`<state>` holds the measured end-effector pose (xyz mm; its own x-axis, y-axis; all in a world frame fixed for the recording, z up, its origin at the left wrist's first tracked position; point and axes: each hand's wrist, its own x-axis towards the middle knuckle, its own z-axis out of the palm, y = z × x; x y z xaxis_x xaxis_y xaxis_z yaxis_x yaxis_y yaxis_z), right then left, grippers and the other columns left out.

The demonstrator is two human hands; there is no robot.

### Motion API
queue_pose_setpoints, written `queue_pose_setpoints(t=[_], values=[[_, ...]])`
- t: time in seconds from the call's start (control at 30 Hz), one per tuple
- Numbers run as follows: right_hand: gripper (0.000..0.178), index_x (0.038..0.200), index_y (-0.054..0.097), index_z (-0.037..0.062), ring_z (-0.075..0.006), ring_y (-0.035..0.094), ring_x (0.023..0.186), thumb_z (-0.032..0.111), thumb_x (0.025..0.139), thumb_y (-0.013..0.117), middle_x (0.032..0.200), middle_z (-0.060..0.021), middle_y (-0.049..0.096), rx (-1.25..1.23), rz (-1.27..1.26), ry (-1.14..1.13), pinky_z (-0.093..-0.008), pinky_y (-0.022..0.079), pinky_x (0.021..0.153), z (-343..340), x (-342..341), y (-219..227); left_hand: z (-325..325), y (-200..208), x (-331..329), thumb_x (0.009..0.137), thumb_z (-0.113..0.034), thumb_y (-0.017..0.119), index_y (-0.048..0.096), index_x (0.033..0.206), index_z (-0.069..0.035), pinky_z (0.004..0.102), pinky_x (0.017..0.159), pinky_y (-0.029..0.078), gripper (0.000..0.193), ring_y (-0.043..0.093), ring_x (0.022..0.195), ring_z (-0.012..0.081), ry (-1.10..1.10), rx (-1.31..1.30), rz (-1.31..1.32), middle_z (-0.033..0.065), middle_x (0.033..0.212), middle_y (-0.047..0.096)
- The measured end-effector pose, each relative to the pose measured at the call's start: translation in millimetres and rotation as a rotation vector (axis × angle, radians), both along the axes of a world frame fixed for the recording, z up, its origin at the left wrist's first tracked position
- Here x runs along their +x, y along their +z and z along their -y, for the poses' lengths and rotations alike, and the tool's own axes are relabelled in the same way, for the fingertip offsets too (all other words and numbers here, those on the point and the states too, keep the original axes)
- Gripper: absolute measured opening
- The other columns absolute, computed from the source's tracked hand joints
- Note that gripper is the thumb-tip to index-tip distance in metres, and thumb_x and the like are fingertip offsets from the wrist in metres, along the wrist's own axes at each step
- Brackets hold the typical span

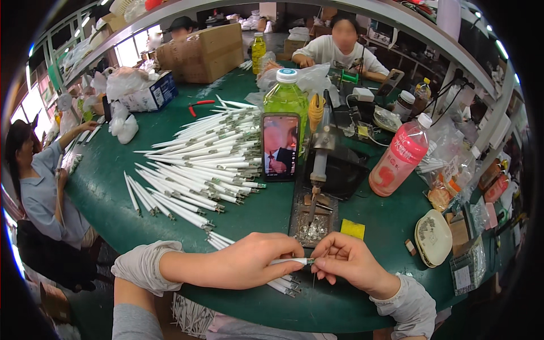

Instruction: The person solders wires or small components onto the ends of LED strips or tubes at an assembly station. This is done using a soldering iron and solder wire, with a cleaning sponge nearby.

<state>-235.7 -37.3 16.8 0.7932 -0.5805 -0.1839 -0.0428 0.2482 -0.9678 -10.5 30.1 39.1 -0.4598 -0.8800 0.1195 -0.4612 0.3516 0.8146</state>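
My left hand (243,262) is closed around a slim white pen-like stick (294,261), which lies level near the table's front edge. The stick's dark end points right, where the thumb and forefinger of my right hand (354,263) pinch together. Whatever sits in that pinch is too small to make out; a thin wire-like line hangs just below. Several similar white sticks (283,285) lie under my hands. Beyond them stands a soldering iron (321,161) on a holder, tip down over a metal tray (310,231). A yellow sponge (352,229) lies beside it.
A large fan of white sticks (198,153) covers the table's left middle. A phone (280,148) leans on a green bottle (288,93). Right stand a pink bottle (399,156) and a cream dish (433,241). Red-handled pliers (199,104) lie farther back. Two co-workers sit left and opposite.
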Motion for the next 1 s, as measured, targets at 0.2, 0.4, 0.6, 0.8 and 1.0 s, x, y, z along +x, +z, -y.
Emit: queue_pose_setpoints(t=[0.2,0.4,0.6,0.8,1.0], values=[[0.018,0.104,0.054,-0.0008,-0.0063,0.061,0.071,0.008,0.09,0.06,0.088,-0.0066,0.065,-0.005,-0.029,0.023,-0.0172,0.047,0.056,-0.9,-2.1,1.3,9.9,-4.5,0.2,0.087,-0.019,0.062,0.056,0.093,-0.001,0.0354,0.063,0.047,0.02,0.06,0.071,0.0264,-0.048,0.157,-0.058,0.013,0.081,0.06],[0.017,0.104,0.056,-0.0011,-0.007,0.062,0.076,0.005,0.089,0.06,0.089,-0.0062,0.065,0.088,-0.064,0.063,-0.0175,0.048,0.059,3.7,-3.4,7.8,18.9,-2.5,2.5,0.085,-0.014,0.067,0.061,0.099,-0.002,0.0253,0.063,0.047,0.019,0.058,0.073,0.0113,-0.039,0.363,-0.075,0.0057,0.083,0.062],[0.016,0.102,0.056,-0.0037,-0.0062,0.059,0.078,0.0,0.087,0.06,0.089,-0.0059,0.062,0.04,-0.019,-0.058,-0.0183,0.048,0.066,10.8,2.1,10.3,30.7,-3.2,3.4,0.088,-0.007,0.063,0.061,0.101,0.002,0.0216,0.065,0.048,0.016,0.056,0.08,0.0061,0.017,0.477,-0.205,0.0043,0.089,0.062],[0.017,0.102,0.057,-0.0037,-0.0041,0.056,0.077,-0.001,0.086,0.062,0.086,-0.003,0.059,0.055,-0.046,-0.079,-0.0174,0.046,0.063,8.4,1.6,2.9,30.0,-11.3,0.5,0.088,-0.006,0.062,0.06,0.101,0.002,0.0221,0.067,0.048,0.015,0.057,0.081,0.0065,0.025,0.535,-0.204,0.0046,0.089,0.062],[0.018,0.101,0.058,-0.0028,-0.0037,0.056,0.076,-0.001,0.084,0.063,0.086,-0.0023,0.059,0.002,-0.04,-0.09,-0.0173,0.045,0.062,3.7,1.0,-5.6,26.6,-14.5,0.6,0.088,-0.006,0.062,0.061,0.101,0.002,0.0222,0.068,0.049,0.015,0.058,0.083,0.0074,0.012,0.534,-0.207,0.0045,0.089,0.062]])
